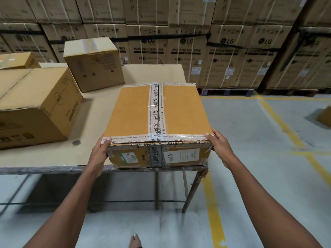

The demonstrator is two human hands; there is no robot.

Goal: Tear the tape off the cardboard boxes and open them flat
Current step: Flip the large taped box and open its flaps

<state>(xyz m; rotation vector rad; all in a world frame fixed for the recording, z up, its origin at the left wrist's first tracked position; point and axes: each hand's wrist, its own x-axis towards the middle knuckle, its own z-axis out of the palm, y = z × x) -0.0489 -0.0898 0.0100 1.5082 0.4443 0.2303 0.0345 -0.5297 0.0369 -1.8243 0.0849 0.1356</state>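
Both hands grip the taped box (pixel 157 111) at its near corners: left hand (pixel 100 154) and right hand (pixel 221 145), thumbs on top, fingers wrapped around the sides.

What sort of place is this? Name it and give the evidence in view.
Most likely a warehouse or goods store. Strapped washing machine cartons are stacked high along the back on pallets, the concrete floor carries yellow lane lines, and a work table holds several shipping boxes, including the taped box both hands grip.

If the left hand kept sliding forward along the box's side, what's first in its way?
Probably nothing close: the left hand grips the taped box, with bare table ahead. The far box sits left, though depth is unclear.
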